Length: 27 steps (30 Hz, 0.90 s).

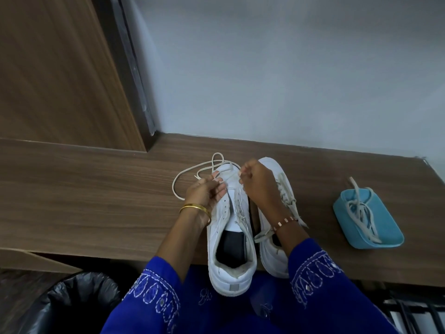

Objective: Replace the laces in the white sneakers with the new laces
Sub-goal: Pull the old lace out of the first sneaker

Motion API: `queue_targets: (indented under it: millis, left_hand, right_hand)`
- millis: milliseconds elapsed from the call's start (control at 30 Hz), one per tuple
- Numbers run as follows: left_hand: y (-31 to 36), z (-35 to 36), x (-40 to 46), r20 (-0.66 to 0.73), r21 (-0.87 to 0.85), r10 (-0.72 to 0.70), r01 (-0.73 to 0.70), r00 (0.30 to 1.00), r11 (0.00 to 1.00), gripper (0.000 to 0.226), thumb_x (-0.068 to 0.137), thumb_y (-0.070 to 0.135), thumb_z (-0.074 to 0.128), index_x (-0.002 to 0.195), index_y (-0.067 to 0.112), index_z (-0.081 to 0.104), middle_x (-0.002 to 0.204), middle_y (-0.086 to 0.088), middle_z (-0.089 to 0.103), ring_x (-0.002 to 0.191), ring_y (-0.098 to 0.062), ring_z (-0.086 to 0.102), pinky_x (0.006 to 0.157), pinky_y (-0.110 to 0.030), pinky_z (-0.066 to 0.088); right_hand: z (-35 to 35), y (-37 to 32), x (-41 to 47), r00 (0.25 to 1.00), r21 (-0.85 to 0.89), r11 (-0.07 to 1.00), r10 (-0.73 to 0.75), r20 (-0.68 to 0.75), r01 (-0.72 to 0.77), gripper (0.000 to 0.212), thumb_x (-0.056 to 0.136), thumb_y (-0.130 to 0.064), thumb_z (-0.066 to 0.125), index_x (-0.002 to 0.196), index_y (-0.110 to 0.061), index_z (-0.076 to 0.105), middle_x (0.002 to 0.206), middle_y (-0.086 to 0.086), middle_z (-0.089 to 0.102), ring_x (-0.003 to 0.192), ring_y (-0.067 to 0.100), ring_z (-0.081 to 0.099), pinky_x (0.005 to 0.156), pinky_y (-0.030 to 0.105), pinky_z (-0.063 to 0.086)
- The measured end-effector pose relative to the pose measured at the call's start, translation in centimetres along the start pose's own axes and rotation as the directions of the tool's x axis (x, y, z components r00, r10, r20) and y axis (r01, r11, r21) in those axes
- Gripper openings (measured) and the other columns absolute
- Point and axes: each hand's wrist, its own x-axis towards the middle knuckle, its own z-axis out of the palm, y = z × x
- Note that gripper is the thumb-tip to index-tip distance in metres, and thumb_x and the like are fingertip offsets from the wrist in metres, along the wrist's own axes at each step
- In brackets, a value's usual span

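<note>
A: Item one, left sneaker (231,239): on the desk (84,189), heel over the edge toward her, likely for reach. Left hand (206,192) pinches the lace (192,168); right hand (256,182) curls round its other end

B: Why both?

A: Probably evening the ends. Item two, right sneaker (277,225), alongside, laced. Item three, blue tray (385,239), holding more laces (361,215)

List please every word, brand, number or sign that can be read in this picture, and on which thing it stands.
None can be read.
Small grey heel tab on the left white leather sneaker: blank or too blurred to tell.
Right white leather sneaker: no text shows.
Light blue plastic tray: no label shows.
</note>
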Motion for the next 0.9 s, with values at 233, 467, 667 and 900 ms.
queue_targets:
  millis: [233,467,667,900]
  left_hand:
    - [0.0,-4.0,2.2,-0.192,0.745,0.506,-0.211,0.841,0.633,0.025,0.087,-0.001,0.055,0.111,-0.004,0.063,0.104,-0.018,0.066,0.098,-0.029,0.062,0.083,-0.026,0.046]
    - [-1.9,-5.8,3.2,0.270,0.952,0.475,-0.305,0.838,-0.005,0.027,0.084,-0.004,0.052,0.109,-0.003,0.060,0.117,-0.020,0.058,0.115,-0.037,0.049,0.098,-0.038,0.035]
    - [-2.4,-7.4,4.1,0.294,0.948,0.461,-0.315,0.837,-0.034,0.029,0.088,0.003,0.056,0.116,0.002,0.062,0.131,-0.012,0.055,0.132,-0.028,0.039,0.114,-0.035,0.023]
    - [-1.9,-9.5,4.0,0.200,0.949,0.631,-0.308,0.749,0.065,0.025,0.082,-0.002,0.061,0.106,-0.001,0.068,0.116,-0.016,0.064,0.111,-0.031,0.059,0.095,-0.032,0.043]
  right_hand:
    - [1.2,1.0,1.9,0.988,-0.221,0.975,0.049,0.144,-0.016,0.031,0.089,-0.017,0.059,0.118,-0.006,0.061,0.120,0.012,0.059,0.109,0.024,0.057,0.090,0.027,0.041]
    - [2.6,0.7,2.4,0.996,-0.296,0.953,-0.036,0.085,0.059,0.015,0.084,0.004,0.049,0.076,-0.006,0.058,0.089,0.012,0.065,0.079,0.024,0.060,0.061,0.028,0.042]
    - [1.8,-0.1,4.3,0.997,-0.266,0.961,-0.078,-0.021,0.070,0.014,0.086,0.008,0.044,0.086,0.002,0.057,0.091,0.015,0.061,0.085,0.027,0.058,0.073,0.036,0.049]
    - [4.1,-3.7,6.7,0.949,-0.163,0.970,-0.128,0.288,0.180,0.011,0.089,-0.004,0.052,0.085,-0.008,0.062,0.093,0.011,0.065,0.090,0.026,0.061,0.084,0.037,0.050]
